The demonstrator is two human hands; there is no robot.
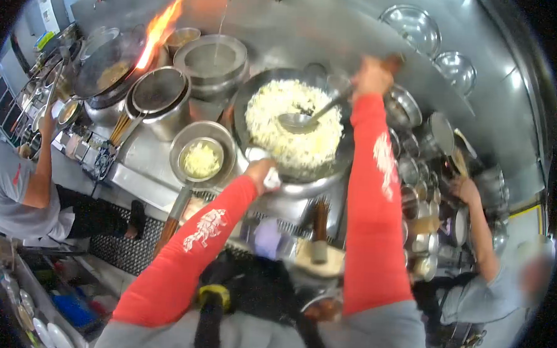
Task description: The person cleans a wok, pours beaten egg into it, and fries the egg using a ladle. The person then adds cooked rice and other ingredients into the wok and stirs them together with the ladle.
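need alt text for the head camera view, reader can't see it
A person's right hand grips a ladle over pale, rice-like food in a large wok, while the left hand holds a white cloth at its rim. Both arms wear red sleeves. To the left, flame rises by another wok.

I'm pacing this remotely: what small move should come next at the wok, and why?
I'd probably turn the rice with the ladle: the right hand grips it, its bowl sits amid the rice, and the left hand holds a cloth at the rim of the wok.
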